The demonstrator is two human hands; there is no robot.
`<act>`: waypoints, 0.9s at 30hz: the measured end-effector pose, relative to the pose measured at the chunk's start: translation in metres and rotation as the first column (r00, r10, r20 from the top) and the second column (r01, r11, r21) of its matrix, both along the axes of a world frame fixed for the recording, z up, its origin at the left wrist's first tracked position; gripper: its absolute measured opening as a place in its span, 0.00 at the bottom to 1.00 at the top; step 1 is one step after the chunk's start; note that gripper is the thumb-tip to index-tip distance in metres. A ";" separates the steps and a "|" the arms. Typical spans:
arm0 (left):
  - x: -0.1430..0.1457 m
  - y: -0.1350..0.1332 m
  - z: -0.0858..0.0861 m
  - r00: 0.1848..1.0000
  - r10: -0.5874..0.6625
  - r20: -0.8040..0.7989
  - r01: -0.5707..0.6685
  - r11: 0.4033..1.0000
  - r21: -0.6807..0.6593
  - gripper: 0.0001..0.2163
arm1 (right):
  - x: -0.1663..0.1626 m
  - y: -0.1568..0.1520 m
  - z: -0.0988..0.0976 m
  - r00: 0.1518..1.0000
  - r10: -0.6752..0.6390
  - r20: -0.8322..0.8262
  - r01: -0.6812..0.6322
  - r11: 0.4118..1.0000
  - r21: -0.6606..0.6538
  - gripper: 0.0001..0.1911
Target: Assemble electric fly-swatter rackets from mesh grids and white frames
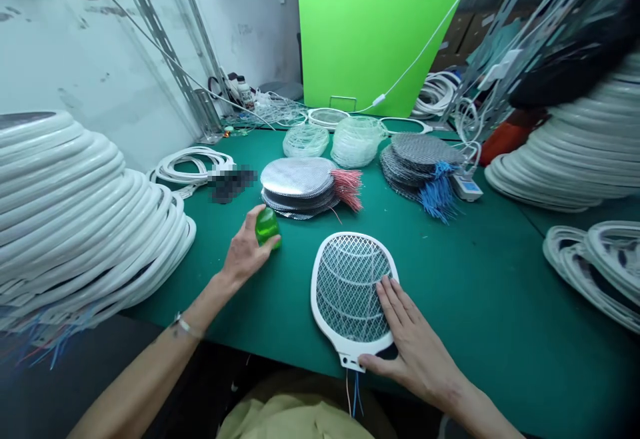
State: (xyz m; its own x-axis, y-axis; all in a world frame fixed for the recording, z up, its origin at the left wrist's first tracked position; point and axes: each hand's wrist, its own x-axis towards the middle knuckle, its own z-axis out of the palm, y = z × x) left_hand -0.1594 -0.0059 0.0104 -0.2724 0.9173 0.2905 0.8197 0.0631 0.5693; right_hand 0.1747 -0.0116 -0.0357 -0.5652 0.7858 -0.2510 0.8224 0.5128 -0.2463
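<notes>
Clothing (300, 414) cropped; right hand (413, 346) partly hides racket (347, 286).

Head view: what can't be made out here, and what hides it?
Head view, all items:
Green object: lower left part, hidden by the left hand.
White racket head: lower right rim, covered by the right hand.
Dark item: what it is, lost to pixelation.
Left white stack: outer side, cut off by the picture edge.
Small white device: its screen, too small to read.
</notes>
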 end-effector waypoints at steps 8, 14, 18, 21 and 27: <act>0.095 -0.092 0.000 0.813 -0.568 0.126 0.577 0.815 -0.051 0.29 | 0.001 -0.002 -0.006 0.999 0.016 -0.049 -0.014 0.999 0.050 0.61; 0.074 -0.074 -0.007 0.914 -0.382 0.139 0.384 0.923 0.017 0.27 | -0.001 -0.001 -0.001 0.999 -0.019 -0.035 0.018 1.000 -0.023 0.61; 0.069 -0.036 -0.016 0.924 -0.347 0.161 0.347 0.938 0.029 0.25 | 0.000 0.000 -0.001 0.997 -0.056 -0.048 0.051 0.994 -0.096 0.62; 0.069 0.010 -0.017 0.936 -0.302 0.182 0.299 0.953 0.043 0.28 | 0.000 0.002 0.001 0.996 -0.077 -0.051 0.069 0.986 -0.149 0.62; 0.080 0.081 -0.015 0.914 -0.331 0.233 0.324 0.943 0.071 0.29 | 0.000 0.009 0.003 0.997 -0.059 -0.050 0.046 0.972 -0.231 0.61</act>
State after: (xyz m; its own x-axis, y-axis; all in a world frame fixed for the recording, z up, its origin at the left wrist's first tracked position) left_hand -0.0797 0.0747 -0.0047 -0.0227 0.9586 0.2839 0.6316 -0.2063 0.7473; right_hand 0.1743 -0.0027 -0.0329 -0.5433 0.7395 -0.3973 0.8280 0.3941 -0.3988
